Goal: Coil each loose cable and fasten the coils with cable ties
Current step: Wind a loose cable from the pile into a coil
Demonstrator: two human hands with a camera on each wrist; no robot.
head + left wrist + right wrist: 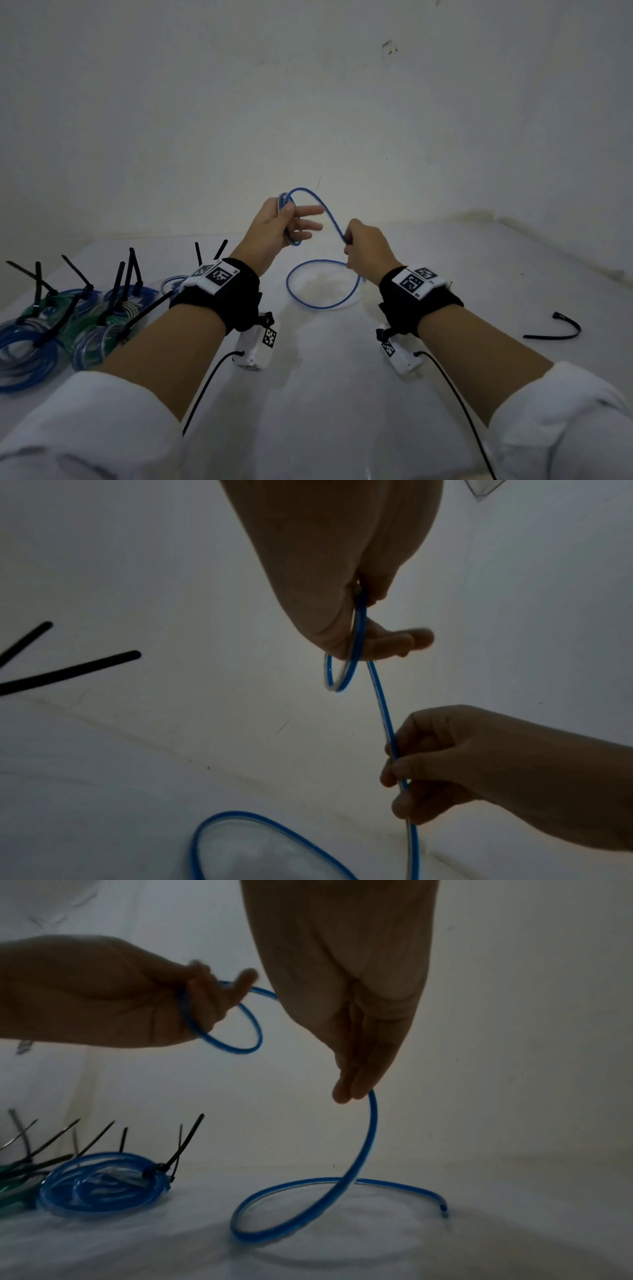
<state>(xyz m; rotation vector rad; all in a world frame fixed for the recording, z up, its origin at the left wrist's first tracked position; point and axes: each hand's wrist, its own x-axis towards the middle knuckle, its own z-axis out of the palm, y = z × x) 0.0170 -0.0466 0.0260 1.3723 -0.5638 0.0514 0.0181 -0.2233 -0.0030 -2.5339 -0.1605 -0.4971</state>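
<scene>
A thin blue cable [330, 216] runs between both raised hands. My left hand [274, 226] grips a small coil of it [342, 669], thumb on top, the other fingers stretched out to the right. My right hand [363, 250] pinches the cable [371, 1118] a little lower and to the right. From there the cable drops to the white table [325, 377] and lies in one loose loop [322, 284] with its cut end [443, 1208] free. A loose black cable tie [558, 329] lies at the right.
Several tied blue and green coils [68, 322] with black tie tails sticking up sit at the left; one blue coil [103, 1183] is nearest the loop. White walls [308, 102] close the table's far and right sides. Black leads trail from the wrist cameras.
</scene>
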